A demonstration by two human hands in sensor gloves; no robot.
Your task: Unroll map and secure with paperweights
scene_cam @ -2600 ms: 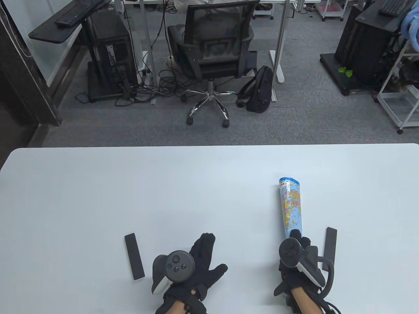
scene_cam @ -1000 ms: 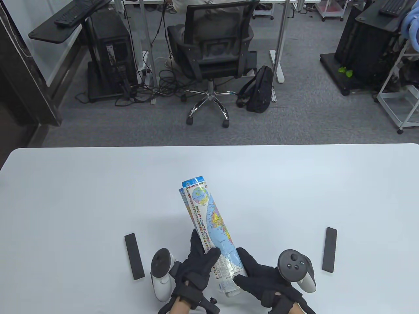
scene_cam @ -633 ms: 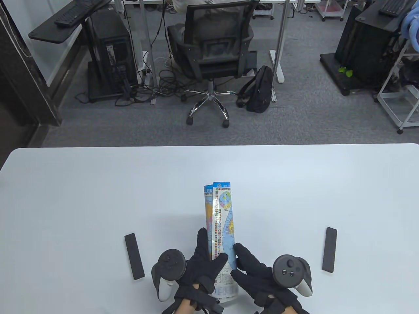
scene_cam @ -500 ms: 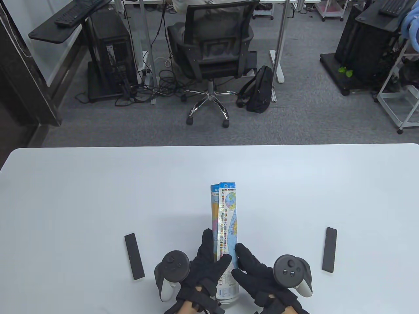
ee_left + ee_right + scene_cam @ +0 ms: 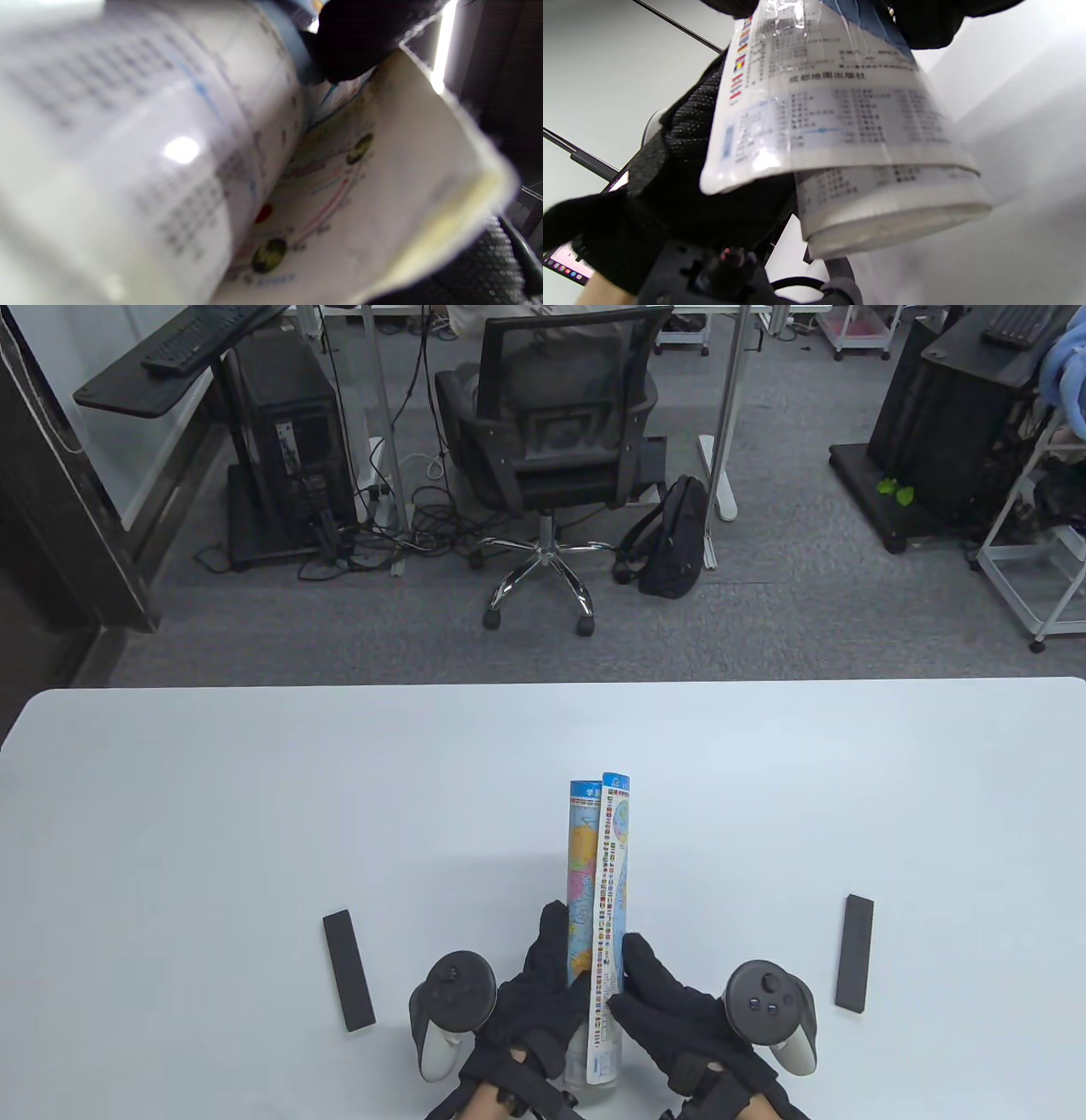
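The rolled map (image 5: pixel 598 891) lies lengthwise near the table's front middle, its free edge lifted a little from the roll. My left hand (image 5: pixel 543 993) holds the roll's near end from the left. My right hand (image 5: pixel 653 997) pinches the loose edge from the right. The map fills the left wrist view (image 5: pixel 169 161) and shows close up in the right wrist view (image 5: pixel 840 127). One black bar paperweight (image 5: pixel 348 970) lies left of my hands, the other paperweight (image 5: pixel 853 953) lies to the right.
The white table (image 5: pixel 254 814) reaches to the far edge at mid-frame. An office chair (image 5: pixel 551 432), a backpack (image 5: pixel 674 534) and desks stand on the floor beyond it.
The map was carried from the right side to the middle front, and both hands took hold of it. It turned from slanted to straight and shifted slightly right, and its loose edge stands up more.
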